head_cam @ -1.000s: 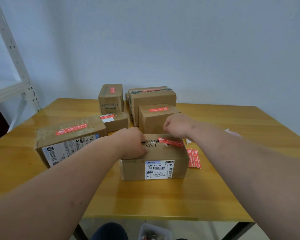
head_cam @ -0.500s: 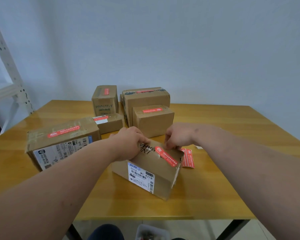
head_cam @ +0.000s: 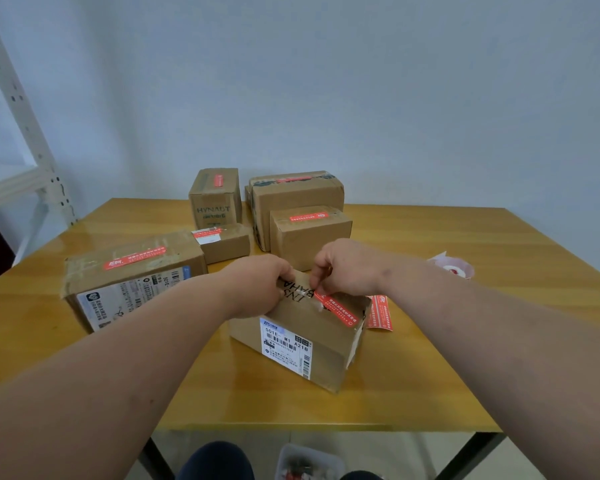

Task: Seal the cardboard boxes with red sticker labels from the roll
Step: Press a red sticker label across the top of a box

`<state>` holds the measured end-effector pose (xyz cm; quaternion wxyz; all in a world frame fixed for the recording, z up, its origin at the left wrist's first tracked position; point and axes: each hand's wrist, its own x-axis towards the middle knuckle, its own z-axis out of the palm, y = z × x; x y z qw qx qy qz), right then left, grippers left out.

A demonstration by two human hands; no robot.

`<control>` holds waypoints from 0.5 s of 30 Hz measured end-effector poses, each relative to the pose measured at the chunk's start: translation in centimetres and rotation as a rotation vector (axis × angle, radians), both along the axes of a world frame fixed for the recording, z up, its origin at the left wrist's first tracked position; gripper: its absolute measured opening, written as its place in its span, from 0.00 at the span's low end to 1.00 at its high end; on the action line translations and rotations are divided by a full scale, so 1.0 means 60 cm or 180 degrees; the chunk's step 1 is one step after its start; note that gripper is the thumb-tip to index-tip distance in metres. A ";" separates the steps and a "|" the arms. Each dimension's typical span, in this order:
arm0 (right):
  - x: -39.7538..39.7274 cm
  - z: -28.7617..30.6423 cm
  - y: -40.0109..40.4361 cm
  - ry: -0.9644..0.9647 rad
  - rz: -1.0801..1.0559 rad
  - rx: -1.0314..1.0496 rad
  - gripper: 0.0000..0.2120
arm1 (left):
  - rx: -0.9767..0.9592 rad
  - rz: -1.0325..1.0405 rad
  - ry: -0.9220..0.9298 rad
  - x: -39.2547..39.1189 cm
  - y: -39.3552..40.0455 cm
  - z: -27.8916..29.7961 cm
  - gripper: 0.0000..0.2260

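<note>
Two hands work on the nearest cardboard box (head_cam: 302, 336), which sits turned at an angle near the front middle of the wooden table (head_cam: 465, 358). A red sticker label (head_cam: 338, 311) runs across its top seam. The right hand (head_cam: 349, 266) has its fingers curled down, pinching the label's far end against the box top. The left hand (head_cam: 257, 285) grips the box's far left edge with bent fingers. A loose strip of red labels (head_cam: 380, 313) lies just right of the box; the sticker roll (head_cam: 451, 266) sits farther right. Five sealed boxes (head_cam: 132, 275) stand behind and to the left
</note>
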<state>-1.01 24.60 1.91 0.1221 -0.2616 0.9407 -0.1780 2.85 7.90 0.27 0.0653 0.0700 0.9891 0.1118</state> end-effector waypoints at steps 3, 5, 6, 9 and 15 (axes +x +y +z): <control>0.001 0.002 -0.003 0.0121 0.0147 0.0292 0.10 | -0.0023 -0.0026 -0.0008 0.002 -0.001 0.000 0.17; 0.004 0.004 -0.007 0.0273 0.0303 0.0510 0.14 | -0.0024 -0.0031 0.0007 0.002 -0.002 -0.001 0.17; 0.006 0.005 -0.010 0.0360 0.0374 0.0626 0.15 | -0.0022 -0.0032 0.0009 0.002 -0.002 -0.001 0.17; 0.008 0.008 -0.014 0.0587 0.0523 0.0944 0.13 | -0.0086 -0.0059 0.0015 0.002 0.001 0.000 0.18; 0.010 0.010 -0.013 0.0767 0.0648 0.1097 0.12 | -0.0137 -0.0093 -0.0016 0.001 0.001 0.003 0.18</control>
